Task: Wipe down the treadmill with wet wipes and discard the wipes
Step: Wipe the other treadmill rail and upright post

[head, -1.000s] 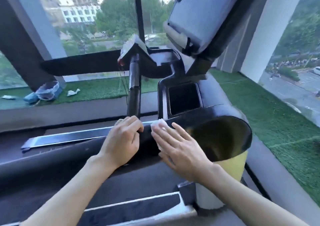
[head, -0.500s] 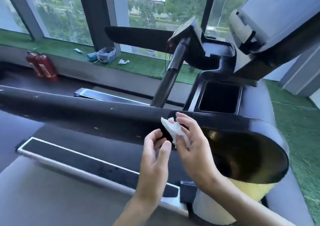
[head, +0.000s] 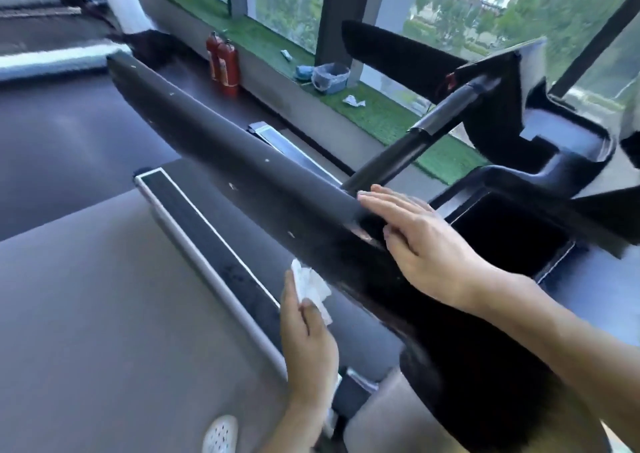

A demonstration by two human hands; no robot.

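Observation:
The treadmill's long black handrail (head: pixel 242 168) runs from upper left to lower right, speckled with small pale spots. My left hand (head: pixel 308 341) holds a crumpled white wet wipe (head: pixel 310 284) just below the rail's lower edge, thumb pinching it against the fingers. My right hand (head: pixel 419 241) lies flat with straight fingers on top of the rail near the console tray (head: pixel 509 230). The grey running belt (head: pixel 104 314) and its black side strip (head: pixel 207 241) lie below.
Two red fire extinguishers (head: pixel 225 64) stand by the window ledge. On the green turf ledge sit a small lined bin (head: pixel 329 77) and a crumpled white wipe (head: pixel 353 100). A black upright bar (head: pixel 415 144) rises behind the rail. A white shoe (head: pixel 220 433) shows at the bottom.
The wipe passed from my right hand to my left hand. My left hand dropped below the rail with it; my right hand opened flat on top of the rail. The view swung left.

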